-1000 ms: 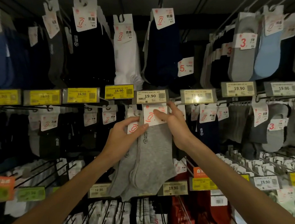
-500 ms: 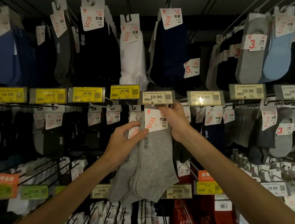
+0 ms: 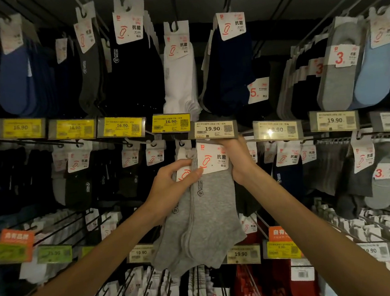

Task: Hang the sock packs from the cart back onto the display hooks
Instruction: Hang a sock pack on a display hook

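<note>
Dim sock aisle: peg wall with hanging packs in 3 visible rows, price labels along each rail. Grey sock pack [image 3: 209,217] is held up at the middle row, its white header card [image 3: 212,158] directly below the 19.90 price label [image 3: 212,129]. Right hand [image 3: 240,160] grips the card's upper right edge, fingers tucked behind and out of sight. My read is that it is steering the card's hole toward the display hook, which the label hides. Left hand [image 3: 169,185] curls round the pack's left edge, thumb across the front just under the card, probably steadying the loose fabric so the card stays square. 2nd grey pack [image 3: 173,239] lies just behind, under the left fingers. Cannot tell whether the hole is on the hook. No cart in view.
</note>
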`<state>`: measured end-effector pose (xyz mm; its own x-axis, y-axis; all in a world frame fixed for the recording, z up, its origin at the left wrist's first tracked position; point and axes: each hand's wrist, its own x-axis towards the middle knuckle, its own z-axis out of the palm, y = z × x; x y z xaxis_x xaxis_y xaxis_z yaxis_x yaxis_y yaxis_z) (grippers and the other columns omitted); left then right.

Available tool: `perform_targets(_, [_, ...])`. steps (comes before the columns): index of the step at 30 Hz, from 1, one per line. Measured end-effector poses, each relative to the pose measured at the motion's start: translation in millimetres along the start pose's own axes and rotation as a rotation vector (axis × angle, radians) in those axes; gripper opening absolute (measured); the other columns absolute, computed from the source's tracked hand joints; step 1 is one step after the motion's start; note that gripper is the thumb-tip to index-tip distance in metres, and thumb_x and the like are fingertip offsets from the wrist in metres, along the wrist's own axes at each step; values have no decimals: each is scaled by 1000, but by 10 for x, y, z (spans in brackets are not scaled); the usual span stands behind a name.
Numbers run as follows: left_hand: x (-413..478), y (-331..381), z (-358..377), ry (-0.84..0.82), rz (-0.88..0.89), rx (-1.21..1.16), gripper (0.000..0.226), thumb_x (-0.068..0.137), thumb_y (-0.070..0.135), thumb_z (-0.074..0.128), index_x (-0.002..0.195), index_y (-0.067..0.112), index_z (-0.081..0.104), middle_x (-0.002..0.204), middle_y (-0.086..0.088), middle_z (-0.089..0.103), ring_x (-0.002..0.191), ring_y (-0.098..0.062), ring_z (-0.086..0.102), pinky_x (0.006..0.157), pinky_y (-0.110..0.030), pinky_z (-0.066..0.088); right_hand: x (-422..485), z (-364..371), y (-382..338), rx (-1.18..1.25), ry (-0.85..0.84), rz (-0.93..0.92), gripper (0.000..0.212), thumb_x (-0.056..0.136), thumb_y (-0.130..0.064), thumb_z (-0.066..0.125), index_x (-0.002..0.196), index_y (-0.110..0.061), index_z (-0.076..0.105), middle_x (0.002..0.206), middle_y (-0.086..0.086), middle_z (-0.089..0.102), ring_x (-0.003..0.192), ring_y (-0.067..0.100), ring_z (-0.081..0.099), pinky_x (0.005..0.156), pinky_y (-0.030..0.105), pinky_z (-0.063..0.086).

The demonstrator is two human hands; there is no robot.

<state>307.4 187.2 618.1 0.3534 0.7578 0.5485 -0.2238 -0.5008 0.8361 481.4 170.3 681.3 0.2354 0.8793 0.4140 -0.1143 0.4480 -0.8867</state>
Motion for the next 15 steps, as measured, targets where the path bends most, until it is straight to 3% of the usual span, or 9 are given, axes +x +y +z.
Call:
perform_targets(9, [84,39,-20,18,-41,6,26,88,25,76,113,22,74,106,5,76,97,-12,73,73,-19,57,75,26,-42,67,40,102,13,94,-13,59,87,-22,65,73,3,73,59,14,70,50,27,57])
perform_targets(12, [121,-18,-7,31,-75,49,28,87,27,77,114,23,74,107,4,76,100,-14,73,80,-26,60,101,13,43,-45,44,83,14,95,-14,59,106,-21,66,99,8,73,82,21,72,69,34,59])
perform_targets(15, [156,-99,-35,56,-103,133,33,85,32,78,117,24,73,109,3,76,102,-15,72,93,-39,58,52,0,204,-242,104,-83,33,99,-22,56,131,-20,53,123,0,64,108,18,65,91,36,56])
